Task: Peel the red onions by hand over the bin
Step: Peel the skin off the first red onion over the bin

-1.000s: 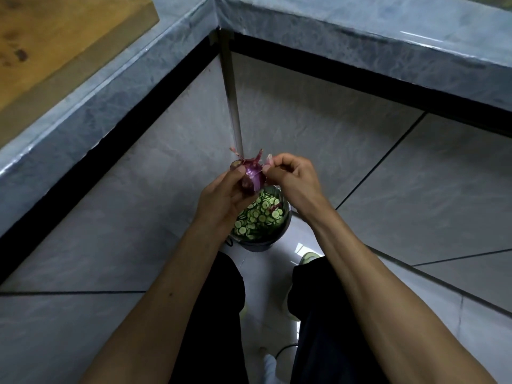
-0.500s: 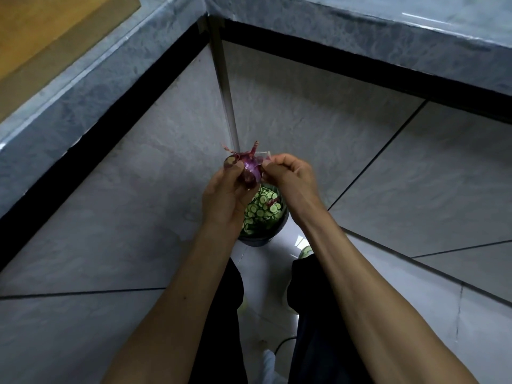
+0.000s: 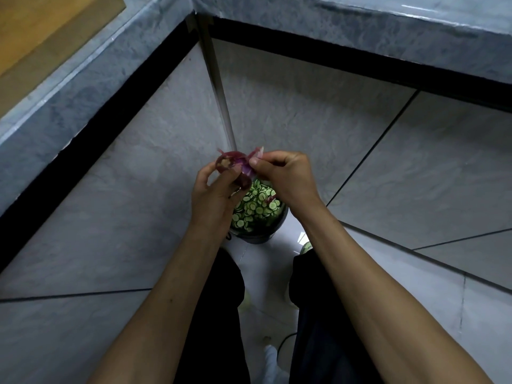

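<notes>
Grey tiled floor (image 3: 116, 217) under me, my dark trouser legs (image 3: 216, 314) nearest, and straight below my hands the dark bin (image 3: 260, 236), filled with green cucumber slices (image 3: 255, 209) and a scrap of purple skin.

My left hand (image 3: 213, 198) is curled around the red onion (image 3: 235, 167), cupping it from the left and below, so most of the bulb is hidden behind my fingers; a loose ring of dark skin (image 3: 224, 163) curls off its upper left. My right hand (image 3: 285, 176) comes in from the right, thumb and forefinger pressed together, pinching a flap of skin (image 3: 256, 156) at the onion's top right.

What matters for the pull, I judge: the onion sits just left of my right fingertips and over the far edge of the bin, so drawing the flap right and toward me should let the peel fall inside.

Farther off, a steel leg (image 3: 219, 87) rises to the corner of the grey stone counters (image 3: 360, 29), with a wooden board (image 3: 41, 31) at far left.
</notes>
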Demonstrator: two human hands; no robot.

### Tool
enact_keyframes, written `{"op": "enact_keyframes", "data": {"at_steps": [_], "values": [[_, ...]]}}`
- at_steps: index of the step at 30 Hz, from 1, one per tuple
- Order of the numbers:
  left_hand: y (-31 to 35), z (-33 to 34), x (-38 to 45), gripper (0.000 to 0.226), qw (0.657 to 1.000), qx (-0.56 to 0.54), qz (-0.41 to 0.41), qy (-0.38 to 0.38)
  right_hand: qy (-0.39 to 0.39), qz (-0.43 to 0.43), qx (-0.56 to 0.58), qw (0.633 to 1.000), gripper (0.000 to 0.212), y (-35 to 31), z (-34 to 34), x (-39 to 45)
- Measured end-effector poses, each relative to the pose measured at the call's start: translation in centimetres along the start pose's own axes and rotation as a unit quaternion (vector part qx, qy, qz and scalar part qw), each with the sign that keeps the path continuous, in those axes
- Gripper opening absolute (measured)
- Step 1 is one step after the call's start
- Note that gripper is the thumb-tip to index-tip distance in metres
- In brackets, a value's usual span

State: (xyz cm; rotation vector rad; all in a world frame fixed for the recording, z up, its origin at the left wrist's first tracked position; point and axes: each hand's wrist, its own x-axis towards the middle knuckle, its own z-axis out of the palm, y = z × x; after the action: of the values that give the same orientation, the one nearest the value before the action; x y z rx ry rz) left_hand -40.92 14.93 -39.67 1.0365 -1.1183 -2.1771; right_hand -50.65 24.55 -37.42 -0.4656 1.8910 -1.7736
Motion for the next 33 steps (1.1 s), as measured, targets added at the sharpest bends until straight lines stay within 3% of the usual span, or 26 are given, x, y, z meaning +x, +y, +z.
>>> {"op": "enact_keyframes", "data": {"at_steps": [3, 9, 14, 16, 22, 25, 28, 31, 33], "values": [[-0.4, 0.0, -0.4, 0.066, 0.999, -0.027, -0.020, -0.016, 0.011, 0.016, -0.010, 1.000, 0.025, 0.4, -0.1, 0.3], [-1.1, 1.2, -1.3, 0.014, 0.994, -0.098, -0.047, -0.022, 0.031, 0.132, 0.117, 0.984, 0.025, 0.9, 0.5, 0.2], [-0.7, 0.9, -1.4, 0.017, 0.977, -0.195, -0.088, 0.017, 0.027, 0.218, 0.275, 0.936, 0.020, 1.0, -0.2, 0.6], [-0.3, 0.1, -0.7, 0.024, 0.972, -0.211, -0.096, 0.028, 0.019, 0.239, 0.282, 0.929, 0.021, 1.2, -0.9, 0.8], [-0.2, -1.5, 0.5, 0.026, 0.980, -0.160, -0.116, 0.018, 0.019, 0.159, 0.102, 0.982, 0.028, 3.0, -1.8, 1.6], [-0.7, -2.1, 1.2, 0.014, 0.982, -0.141, -0.122, 0.030, 0.046, 0.102, -0.021, 0.993, 0.024, 4.6, -1.5, 2.8], [-1.2, -2.7, 1.9, 0.008, 0.981, -0.131, -0.140, 0.041, 0.041, 0.069, -0.158, 0.984, 0.024, 5.9, -0.8, 4.3], [-1.2, -3.1, 2.3, 0.008, 0.981, -0.123, -0.146, 0.041, -0.013, 0.080, -0.271, 0.959, 0.008, 6.5, -0.3, 5.7], [-1.1, -3.2, 2.6, 0.009, 0.981, -0.121, -0.147, 0.045, -0.054, 0.077, -0.327, 0.940, 0.016, 6.7, -0.1, 6.3]]}}
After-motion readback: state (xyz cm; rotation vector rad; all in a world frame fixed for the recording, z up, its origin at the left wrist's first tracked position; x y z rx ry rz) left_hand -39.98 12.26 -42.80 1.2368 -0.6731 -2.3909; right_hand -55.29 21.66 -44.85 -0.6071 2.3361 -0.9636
